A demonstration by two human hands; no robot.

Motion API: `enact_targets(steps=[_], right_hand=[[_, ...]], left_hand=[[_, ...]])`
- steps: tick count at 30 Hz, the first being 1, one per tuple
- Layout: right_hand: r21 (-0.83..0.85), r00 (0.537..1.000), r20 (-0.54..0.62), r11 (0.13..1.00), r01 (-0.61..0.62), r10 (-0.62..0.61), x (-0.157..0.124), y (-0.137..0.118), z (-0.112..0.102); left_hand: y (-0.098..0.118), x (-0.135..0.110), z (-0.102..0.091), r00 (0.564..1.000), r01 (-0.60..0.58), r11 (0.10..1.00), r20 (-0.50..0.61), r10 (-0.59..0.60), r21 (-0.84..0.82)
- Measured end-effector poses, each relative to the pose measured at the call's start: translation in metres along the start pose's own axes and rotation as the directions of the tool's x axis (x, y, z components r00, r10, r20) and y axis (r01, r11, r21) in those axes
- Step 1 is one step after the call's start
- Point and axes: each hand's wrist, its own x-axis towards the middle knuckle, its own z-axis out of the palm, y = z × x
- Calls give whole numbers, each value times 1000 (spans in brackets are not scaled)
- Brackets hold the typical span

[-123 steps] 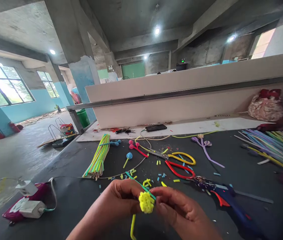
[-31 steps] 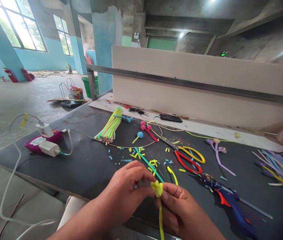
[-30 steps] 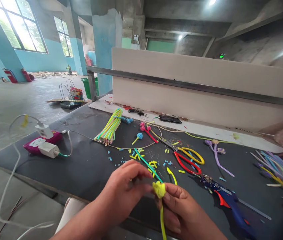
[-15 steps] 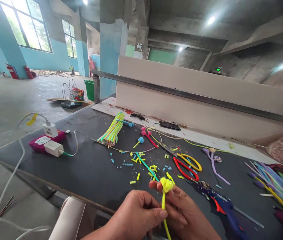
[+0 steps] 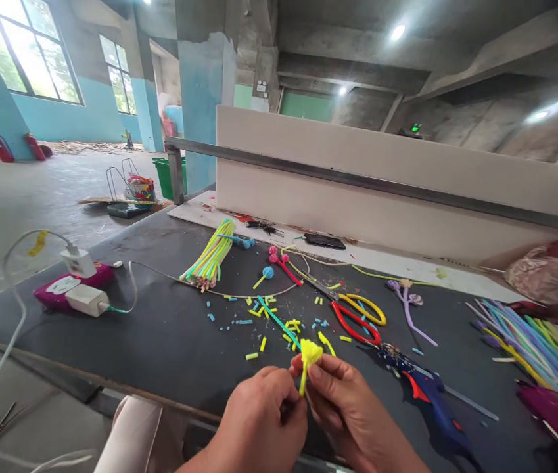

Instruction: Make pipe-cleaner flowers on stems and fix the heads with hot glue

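A yellow pipe-cleaner flower (image 5: 311, 352) is held between both hands just over the table's near edge. My left hand (image 5: 265, 415) is closed round the lower part of its stem, hiding the stem's end. My right hand (image 5: 348, 401) pinches close under the bunched head with thumb and fingers. Just beyond lie a green pipe cleaner (image 5: 279, 323), a short bent yellow piece (image 5: 326, 344) and several cut yellow bits (image 5: 263, 343). Red-and-yellow-handled scissors (image 5: 357, 318) lie open-handled to the right, near a dark blue glue gun (image 5: 431, 394).
A bundle of yellow-green pipe cleaners (image 5: 210, 257) lies far left, with a blue flower (image 5: 267, 272) and pink one (image 5: 279, 257) nearby. Chargers sit on a purple power strip (image 5: 71, 289), its cable crossing the table (image 5: 150, 335). More pipe cleaners (image 5: 525, 348) and a purple flower (image 5: 411, 309) are right.
My left fingers have moved up the stem toward the flower head. My right thumb now presses under the head, and the long stem end no longer shows. The view has shifted slightly right.
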Motion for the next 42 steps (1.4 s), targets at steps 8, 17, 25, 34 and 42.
enact_targets(steps=[8,17,25,34,42], right_hand=[[21,990,-144,1000,14,-11,-1,2,7],[-94,994,-14,990,109,-111,-7,-5,1],[-247,939,326,968,-32,114,-15,-7,-2],[-467,974,221,871,156,-56,-11,-6,2],[-768,876,268,460,446,-401,-18,-2,4]], left_hand=[[5,1,6,996,-13,994,84,4,109],[3,7,-19,953,234,954,238,-186,-188],[1,23,-52,920,208,702,381,96,-681],[3,22,-52,980,-5,871,170,102,-491],[4,25,-40,988,-22,882,126,92,-471]])
